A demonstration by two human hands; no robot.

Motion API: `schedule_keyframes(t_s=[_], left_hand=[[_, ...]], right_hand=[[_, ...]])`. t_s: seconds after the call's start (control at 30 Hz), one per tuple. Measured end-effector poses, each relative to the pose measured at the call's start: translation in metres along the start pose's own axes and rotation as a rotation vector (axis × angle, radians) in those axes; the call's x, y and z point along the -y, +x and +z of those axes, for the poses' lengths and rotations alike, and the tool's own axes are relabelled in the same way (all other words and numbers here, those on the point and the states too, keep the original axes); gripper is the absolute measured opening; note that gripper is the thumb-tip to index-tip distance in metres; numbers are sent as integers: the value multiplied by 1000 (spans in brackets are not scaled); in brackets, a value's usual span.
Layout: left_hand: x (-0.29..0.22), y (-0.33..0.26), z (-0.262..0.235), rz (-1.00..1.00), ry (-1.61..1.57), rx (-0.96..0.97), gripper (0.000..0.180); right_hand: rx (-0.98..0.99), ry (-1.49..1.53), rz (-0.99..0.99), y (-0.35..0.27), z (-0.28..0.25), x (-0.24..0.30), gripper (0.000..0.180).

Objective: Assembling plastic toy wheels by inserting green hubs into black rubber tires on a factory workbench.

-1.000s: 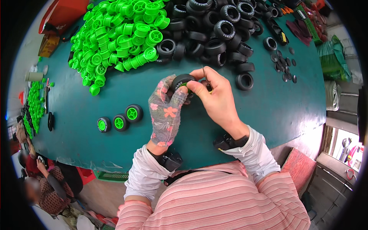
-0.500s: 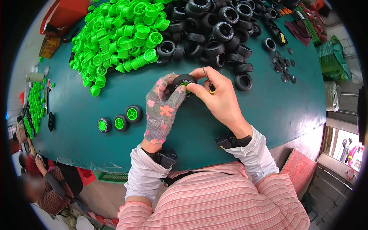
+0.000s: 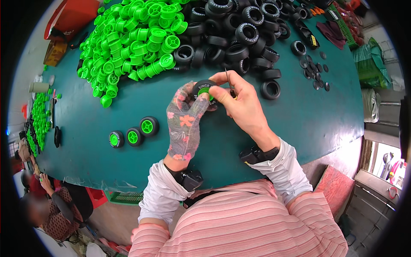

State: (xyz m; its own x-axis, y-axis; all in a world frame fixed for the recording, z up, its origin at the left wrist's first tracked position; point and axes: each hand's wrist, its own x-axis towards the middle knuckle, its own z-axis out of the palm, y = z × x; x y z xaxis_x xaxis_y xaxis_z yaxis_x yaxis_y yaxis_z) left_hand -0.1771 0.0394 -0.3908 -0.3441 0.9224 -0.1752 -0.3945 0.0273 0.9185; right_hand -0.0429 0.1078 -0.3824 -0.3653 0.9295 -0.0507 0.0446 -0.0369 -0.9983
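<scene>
My left hand [image 3: 185, 118], in a grey glove with a floral pattern, grips a toy wheel [image 3: 201, 88] made of a black tyre around a green rim. Closed around a slim pointed metal tool [image 3: 228, 78] is my bare right hand [image 3: 246, 107]; the tool's tip points away from me, and its dark and yellow handle is mostly hidden by the fingers. The right thumb presses against the green rim from the right. To the left on the table lie three toy wheels [image 3: 133, 137], each with a green rim inside a black tyre.
A heap of green rims [image 3: 128, 43] covers the far left, beside a pile of black tyres [image 3: 237, 38]. Several small black discs [image 3: 316, 70] are scattered at right on the green table [image 3: 299, 124]. At far left, another person [image 3: 55, 210] works near more green rims [image 3: 38, 115].
The wheel has turned in my hands, so more of its green rim faces me. My left wrist has shifted slightly right. My right thumb has moved further onto the rim.
</scene>
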Motion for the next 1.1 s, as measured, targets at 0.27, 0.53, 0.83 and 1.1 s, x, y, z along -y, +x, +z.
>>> schedule_keyframes(t_s=[0.27,0.53,0.83,1.1], left_hand=[[-10,3,-4,69,244,88,39],[-2,0,5,-29,96,33,33],[-4,5,3,40,184,60,34],[-2,3,-8,-7,125,24,33]], right_hand=[[-39,-249,-176,-7,-1,2,26],[26,-44,67,-1,-13,3,20],[14,-259,-80,-3,-14,-3,20],[64,-16,65,3,-1,-6,23]])
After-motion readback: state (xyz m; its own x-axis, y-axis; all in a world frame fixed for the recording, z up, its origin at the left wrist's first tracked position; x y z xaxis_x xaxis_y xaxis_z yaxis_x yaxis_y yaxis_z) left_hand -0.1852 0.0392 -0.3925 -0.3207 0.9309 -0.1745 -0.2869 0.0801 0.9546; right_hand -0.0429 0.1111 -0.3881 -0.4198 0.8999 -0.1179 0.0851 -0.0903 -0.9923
